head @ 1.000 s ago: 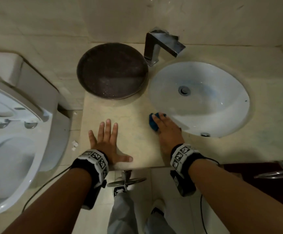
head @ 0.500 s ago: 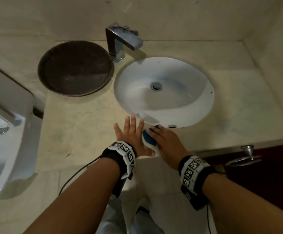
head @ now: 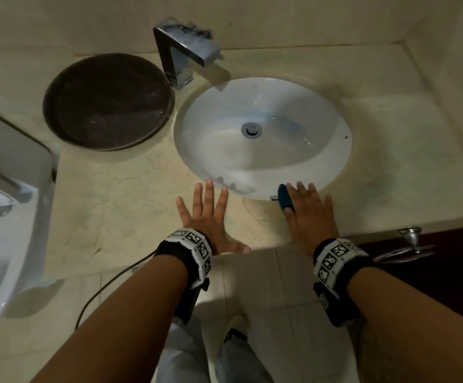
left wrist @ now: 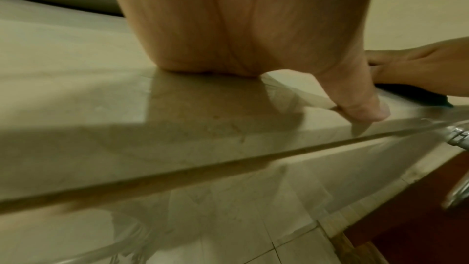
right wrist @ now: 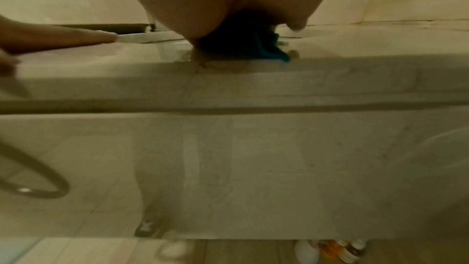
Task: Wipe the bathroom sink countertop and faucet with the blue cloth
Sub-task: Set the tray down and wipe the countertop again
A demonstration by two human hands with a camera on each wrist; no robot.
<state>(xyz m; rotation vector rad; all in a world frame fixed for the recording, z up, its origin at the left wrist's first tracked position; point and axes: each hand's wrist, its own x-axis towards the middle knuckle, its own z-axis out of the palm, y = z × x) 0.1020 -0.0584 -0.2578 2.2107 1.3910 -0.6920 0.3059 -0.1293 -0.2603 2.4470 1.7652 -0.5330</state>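
Evidently soft and light, the blue cloth (head: 285,199) lies bunched on the countertop (head: 119,200) at the basin's (head: 263,128) six-o'clock rim, under the right hand (head: 309,214), whose straight fingers press it flat rather than pinch it. It should slide easily on the glossy stone if held down by the palm. The left hand (head: 206,217) rests spread at the cloth's nine o'clock, bracing.

The blue cloth (head: 285,199) is lying bunched on the beige stone surface (head: 130,200), at the near rim of the white oval sink (head: 263,139). The chrome angular faucet (head: 181,58) is standing upright behind the sink, its top dusty.
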